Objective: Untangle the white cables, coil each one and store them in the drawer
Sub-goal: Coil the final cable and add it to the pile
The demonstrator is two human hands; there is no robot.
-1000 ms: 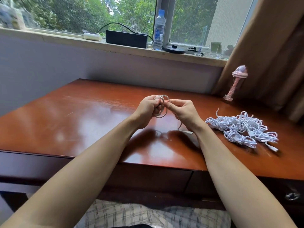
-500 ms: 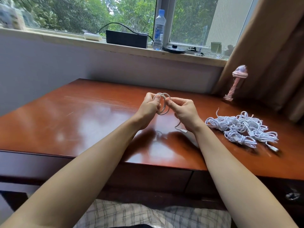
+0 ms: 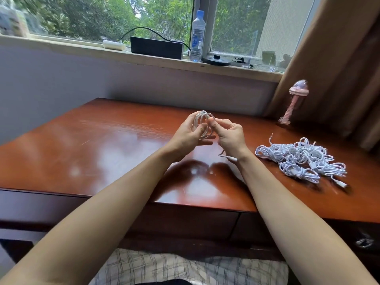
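A coiled white cable point(image 3: 202, 125) is hanging above the middle of the surface, pinched between the left hand point(image 3: 188, 135) and right hand point(image 3: 231, 136), its few small round loops standing upright and its plug end point(image 3: 228, 157) dangling below. A heap of white cables point(image 3: 298, 159) is lying tangled in loose bundles near the right edge.

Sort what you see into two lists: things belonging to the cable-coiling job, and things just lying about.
Job: coiled cable, held by left hand and right hand; cable pile; desk drawer.
Lying about: water bottle; black box; pink bottle.
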